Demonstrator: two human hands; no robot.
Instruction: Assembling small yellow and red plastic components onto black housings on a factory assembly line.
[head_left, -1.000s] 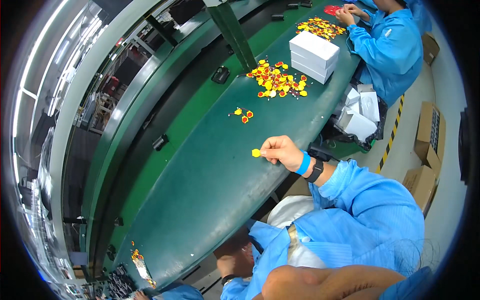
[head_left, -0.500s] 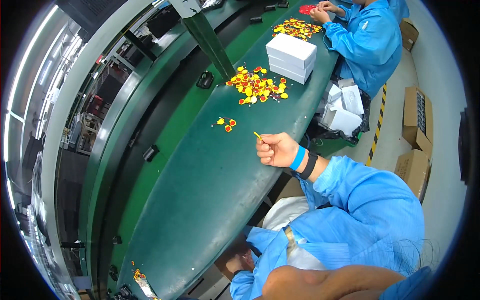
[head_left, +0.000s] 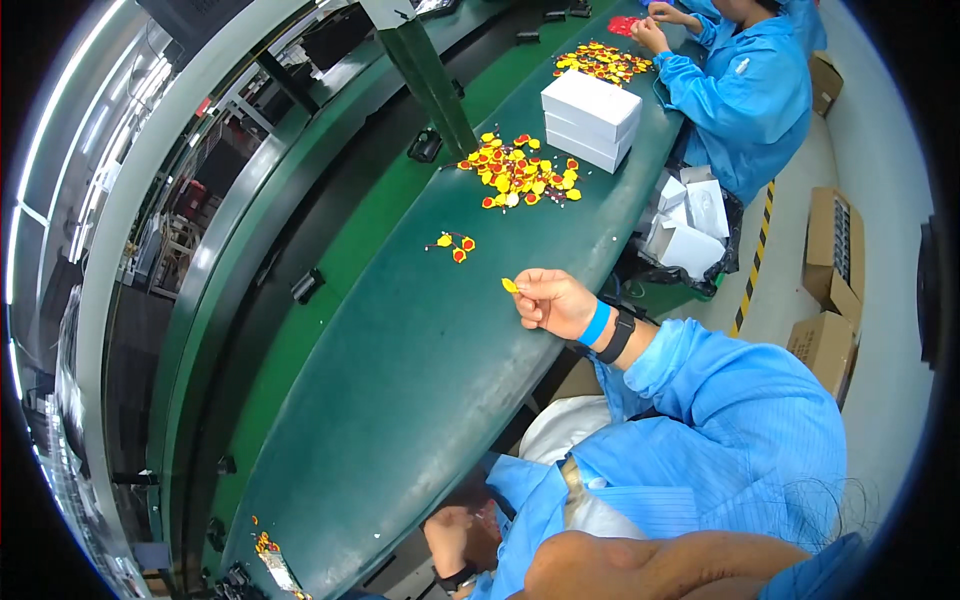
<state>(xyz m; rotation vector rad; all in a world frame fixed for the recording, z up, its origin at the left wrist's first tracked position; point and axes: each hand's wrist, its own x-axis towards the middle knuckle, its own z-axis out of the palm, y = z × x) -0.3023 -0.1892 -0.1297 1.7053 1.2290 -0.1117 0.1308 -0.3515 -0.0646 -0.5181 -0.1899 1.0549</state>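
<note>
Above the near side of the green table, my right hand [head_left: 555,303] is closed in a pinch, with thumb and fingertips on a small flat yellow piece [head_left: 510,286]. A blue band and a black band circle that wrist. Low beside the table's near edge is my left hand [head_left: 452,535], with a dark band at its wrist; its fingers do not show clearly. Just left of my right hand lie a few yellow-and-red pieces [head_left: 460,247] with dark parts attached. Farther off is a larger pile [head_left: 520,175] of similar pieces.
White boxes [head_left: 592,105] are stacked beyond the pile. A person in blue [head_left: 745,90] works farther along, near another pile [head_left: 602,62]. A black-lined bin [head_left: 690,235] with white cartons stands beside the table [head_left: 400,400]. Open cardboard boxes [head_left: 832,250] sit on the floor. A green post [head_left: 430,90] rises behind the pile.
The yellow piece has turned from edge-on to show its flat face. My left hand has moved outward to the left, showing more of it. The whole view has shifted slightly.
</note>
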